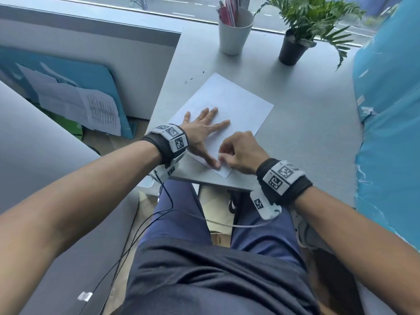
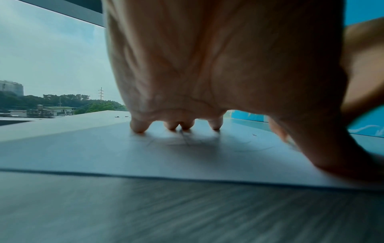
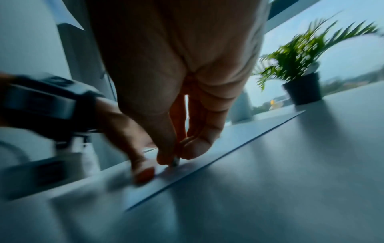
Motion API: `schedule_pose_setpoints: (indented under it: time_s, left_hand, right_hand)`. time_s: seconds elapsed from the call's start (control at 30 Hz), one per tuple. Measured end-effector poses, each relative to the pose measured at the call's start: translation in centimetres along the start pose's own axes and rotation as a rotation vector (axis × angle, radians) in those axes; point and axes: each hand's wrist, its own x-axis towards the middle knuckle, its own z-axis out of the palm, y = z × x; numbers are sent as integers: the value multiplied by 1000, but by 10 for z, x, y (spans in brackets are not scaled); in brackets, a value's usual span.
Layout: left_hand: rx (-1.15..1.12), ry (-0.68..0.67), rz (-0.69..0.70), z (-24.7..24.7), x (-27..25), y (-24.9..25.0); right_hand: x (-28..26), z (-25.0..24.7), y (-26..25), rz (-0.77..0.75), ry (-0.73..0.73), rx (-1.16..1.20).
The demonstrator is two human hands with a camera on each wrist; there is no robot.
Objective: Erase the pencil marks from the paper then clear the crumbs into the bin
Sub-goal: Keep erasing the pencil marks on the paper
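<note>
Two bare hands work on a white rectangular sheet of paper (image 1: pixel 229 105) that lies at an angle on the grey desk top (image 1: pixel 306 137), its near corner close to the desk's front edge. Left hand (image 1: pixel 202 130) lies flat on the sheet with fingers straight and spread, pressing it down and holding nothing. Right hand (image 1: pixel 241 152) has its fingers curled, pinching a small white eraser (image 1: pixel 221 155) whose tip meets the paper just beside the left thumb; the right wrist view is blurred. Faint pencil lines (image 2: pixel 187 139) show on the sheet under the left fingertips. Several dark crumbs (image 1: pixel 192 78) lie on the desk beyond the paper's far left edge. Farther back stand a pale cup of pens (image 1: pixel 235 30) and a potted green plant (image 1: pixel 293 47).
</note>
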Motion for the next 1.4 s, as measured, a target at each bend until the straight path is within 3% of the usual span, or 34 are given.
schedule_pose_setpoints:
  time_s: [0.07, 0.2, 0.33, 0.47, 0.63, 0.77, 0.9, 1.03, 1.1, 1.17, 1.3, 1.4]
  left_hand:
    - [0, -2, -7, 0, 1, 0]
    - [-24, 2, -31, 1, 3, 2]
    - [-3, 0, -6, 2, 3, -1]
    - [-29, 6, -30, 3, 1, 2]
    - [-6, 6, -34, 3, 0, 2]
    - [-36, 17, -56, 2, -1, 7]
    - [-18, 9, -57, 3, 0, 8]
    - [-11, -22, -84, -1, 0, 13]
    - [7, -52, -96, -3, 0, 15]
    - [13, -69, -105, -5, 1, 17]
    - [19, -66, -119, -8, 1, 21]
    - [36, -67, -121, -5, 1, 21]
  right_hand:
    - [3, -6, 0, 1, -64, 8]
    - [25, -24, 14, 106, 78, 0]
    - [8, -4, -6, -35, -112, -36]
    - [25, -25, 14, 88, 56, -34]
    - [-4, -8, -5, -58, -141, -38]
    - [17, -32, 22, 124, 80, -26]
    - [-6, -8, 2, -30, -85, -50]
    - [15, -35, 26, 136, 65, -23]
    - [11, -28, 22, 99, 50, -21]
    - [-1, -17, 9, -7, -64, -34]
    - [13, -33, 27, 149, 78, 9]
    - [0, -15, 14, 54, -4, -27]
